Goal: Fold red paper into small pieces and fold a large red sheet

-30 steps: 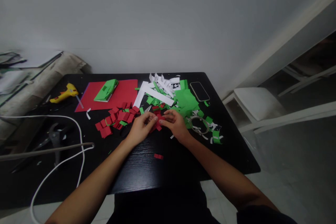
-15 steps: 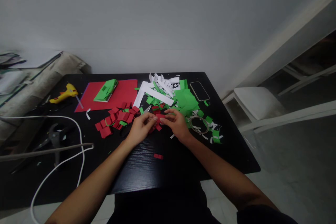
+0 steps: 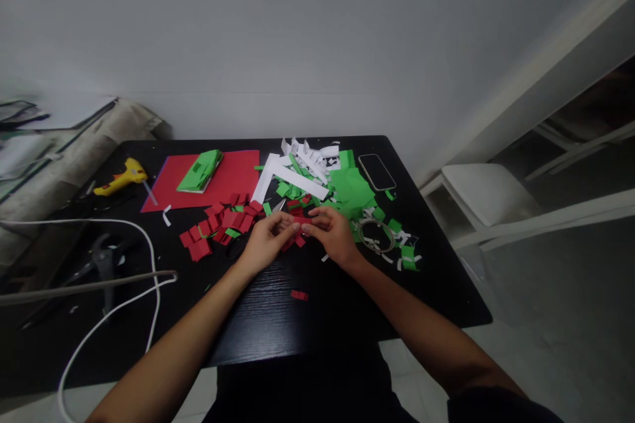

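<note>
Red paper [image 3: 301, 219] has shifted slightly since a second ago; left hand [image 3: 266, 240] and right hand [image 3: 336, 236] both pinch it, shape unclear in dimness, between back and front edges of table [image 3: 262, 317].

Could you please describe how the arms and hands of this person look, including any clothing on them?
The left hand and right hand are bare, without gloves. Both forearms are uncovered. A dark sleeve shows on the right arm; no left sleeve is in view.
</note>
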`<action>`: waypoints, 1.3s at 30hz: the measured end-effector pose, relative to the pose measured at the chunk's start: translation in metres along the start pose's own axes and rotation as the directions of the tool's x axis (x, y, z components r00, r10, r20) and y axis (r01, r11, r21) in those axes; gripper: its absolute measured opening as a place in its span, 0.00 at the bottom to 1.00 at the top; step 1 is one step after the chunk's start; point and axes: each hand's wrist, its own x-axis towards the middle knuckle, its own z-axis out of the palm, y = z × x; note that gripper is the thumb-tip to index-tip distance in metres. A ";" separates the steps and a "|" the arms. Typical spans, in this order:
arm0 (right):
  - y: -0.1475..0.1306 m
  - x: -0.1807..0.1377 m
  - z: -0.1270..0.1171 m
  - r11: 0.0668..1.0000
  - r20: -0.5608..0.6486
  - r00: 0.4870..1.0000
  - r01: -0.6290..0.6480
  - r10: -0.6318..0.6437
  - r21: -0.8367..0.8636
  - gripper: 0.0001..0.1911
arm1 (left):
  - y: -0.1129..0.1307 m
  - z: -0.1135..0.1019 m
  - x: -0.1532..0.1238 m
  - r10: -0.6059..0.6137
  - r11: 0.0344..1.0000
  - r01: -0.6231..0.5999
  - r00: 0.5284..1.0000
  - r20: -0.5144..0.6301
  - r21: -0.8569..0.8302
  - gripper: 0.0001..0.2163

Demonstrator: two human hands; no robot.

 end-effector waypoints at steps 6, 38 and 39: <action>0.001 -0.001 0.000 0.998 -0.023 0.999 0.038 -0.040 -0.047 0.18 | -0.007 0.001 -0.001 0.007 1.000 -0.006 1.000 -0.005 0.031 0.17; 0.002 -0.008 0.003 0.962 -0.039 0.977 0.199 -0.210 -0.187 0.06 | -0.003 -0.001 -0.006 0.199 0.954 -0.191 0.980 -0.008 0.232 0.13; 0.002 -0.008 0.003 0.960 -0.042 0.976 0.203 -0.215 -0.194 0.06 | -0.003 -0.001 -0.006 0.201 0.955 -0.192 0.980 -0.015 0.228 0.13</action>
